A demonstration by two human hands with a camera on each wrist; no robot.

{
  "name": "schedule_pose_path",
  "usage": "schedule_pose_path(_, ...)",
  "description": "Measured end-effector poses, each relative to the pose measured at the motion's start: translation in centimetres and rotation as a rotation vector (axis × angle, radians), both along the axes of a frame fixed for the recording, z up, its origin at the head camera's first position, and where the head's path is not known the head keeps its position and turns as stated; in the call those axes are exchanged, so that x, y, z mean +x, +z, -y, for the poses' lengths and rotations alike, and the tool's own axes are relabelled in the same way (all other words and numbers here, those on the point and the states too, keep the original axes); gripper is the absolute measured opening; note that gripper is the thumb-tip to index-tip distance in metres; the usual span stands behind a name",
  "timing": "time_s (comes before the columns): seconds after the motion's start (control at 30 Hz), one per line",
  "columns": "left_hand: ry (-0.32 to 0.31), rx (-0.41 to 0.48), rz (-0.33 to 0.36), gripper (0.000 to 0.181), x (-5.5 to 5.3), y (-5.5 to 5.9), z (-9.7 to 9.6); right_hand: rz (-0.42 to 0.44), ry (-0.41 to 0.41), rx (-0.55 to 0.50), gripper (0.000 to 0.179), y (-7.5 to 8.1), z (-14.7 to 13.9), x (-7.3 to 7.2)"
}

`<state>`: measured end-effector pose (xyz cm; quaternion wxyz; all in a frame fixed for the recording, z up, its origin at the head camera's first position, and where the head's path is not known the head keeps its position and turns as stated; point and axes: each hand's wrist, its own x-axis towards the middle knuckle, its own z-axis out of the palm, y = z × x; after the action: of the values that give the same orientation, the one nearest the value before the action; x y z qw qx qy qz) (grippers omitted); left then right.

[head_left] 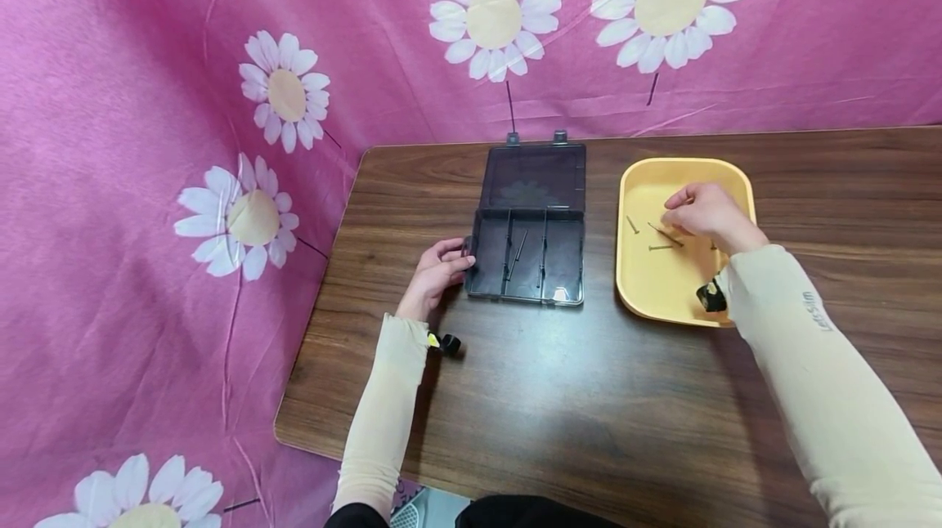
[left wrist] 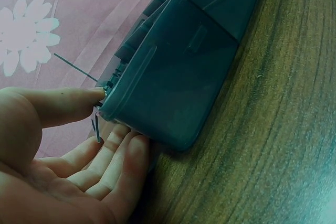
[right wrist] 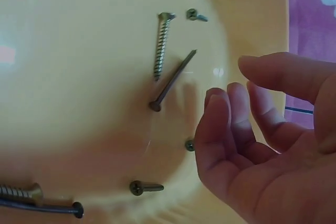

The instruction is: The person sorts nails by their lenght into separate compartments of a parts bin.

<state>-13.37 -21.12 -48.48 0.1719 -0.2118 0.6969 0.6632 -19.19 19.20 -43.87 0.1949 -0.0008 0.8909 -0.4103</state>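
My left hand (head_left: 436,270) grips the left side of a dark, see-through compartment box (head_left: 562,254). In the left wrist view its thumb (left wrist: 84,100) presses at the rim and the fingers lie against the outer wall. Long thin nails (head_left: 521,246) lie in the middle compartment of the box. My right hand (head_left: 705,213) hovers over the yellow tray (head_left: 648,299), fingers loosely bent with nothing between them. Beside those fingers, the right wrist view shows a nail (right wrist: 173,80), a long screw (right wrist: 162,45) and a shorter screw (right wrist: 146,187) on the tray floor.
The box lid (head_left: 531,176) is folded back on the wooden table (head_left: 515,397). Another screw (right wrist: 21,193) and a dark nail (right wrist: 42,206) lie together in the tray. A pink flowered cloth (head_left: 383,38) hangs behind and to the left of the table.
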Motion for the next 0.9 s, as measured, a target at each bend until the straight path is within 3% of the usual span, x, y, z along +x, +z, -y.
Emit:
schedule_pose_path(0.33,-0.009,-0.005,-0.002,0.047,0.04,-0.08,0.03,-0.013,0.038,0.156,0.029,-0.43,-0.2,0.24)
schedule_pose_path(0.6,-0.003,-0.003,-0.004,0.046,-0.06,-0.17,-0.02,-0.026,0.083,0.222,0.025,-0.72,-0.08,0.23)
schedule_pose_path(0.9,0.009,0.01,-0.03,0.046,0.02,-0.34,-0.09,-0.052,0.071,0.259,0.023,-0.72,0.51,0.29)
